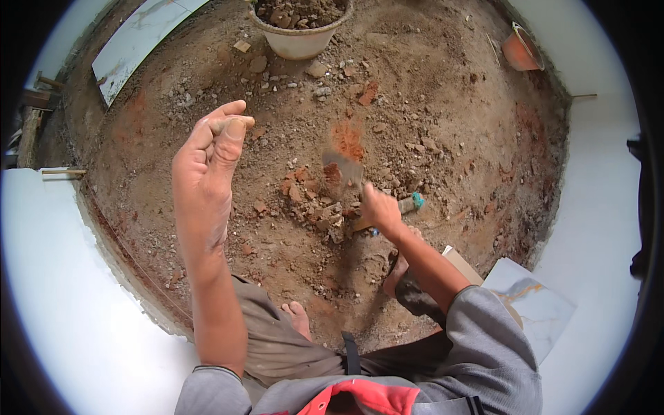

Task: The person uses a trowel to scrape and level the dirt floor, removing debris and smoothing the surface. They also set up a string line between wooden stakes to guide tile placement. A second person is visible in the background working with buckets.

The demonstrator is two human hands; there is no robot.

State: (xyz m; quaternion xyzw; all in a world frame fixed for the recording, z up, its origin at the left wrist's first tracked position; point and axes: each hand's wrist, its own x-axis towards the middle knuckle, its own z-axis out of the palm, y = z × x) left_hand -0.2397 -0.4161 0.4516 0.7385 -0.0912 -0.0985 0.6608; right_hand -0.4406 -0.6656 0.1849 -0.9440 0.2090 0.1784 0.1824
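At the far left of the frame, a wooden post [31, 135] is seen beside the white wall [90, 297], from whose end a thin strip [63, 171] juts. In the upper left, a pale slab [138, 45] with grey veins is laid on the soil [138, 200].

The left hand [207, 155] is raised left of centre, clear of the ground. Its fingers are curled, with the thumb laid in front of them; whether they touch, or whether anything is pinched, cannot be told.

At the top centre, a pale tub [299, 45] is filled with earth and rubble. Below the left hand's level, 1 bare foot [297, 319] is planted at the lower centre. Broken red and brown lumps [304, 187] are scattered around the middle.

Just right of these, the tool [349, 168] is held in the middle of the frame, its flat grey blade blurred and pointed to the upper left, near a patch of red dust [348, 138]. By the right hand [384, 213] it is gripped, the fingers clamped on it. Behind that hand, a stick [408, 205] with a teal end is partly hidden.

The other foot [395, 277] is partly covered by the forearm. In the lower right, a veined tile [543, 311] is placed, and in the upper right an orange bucket [520, 54] is tipped against the right wall [598, 180].
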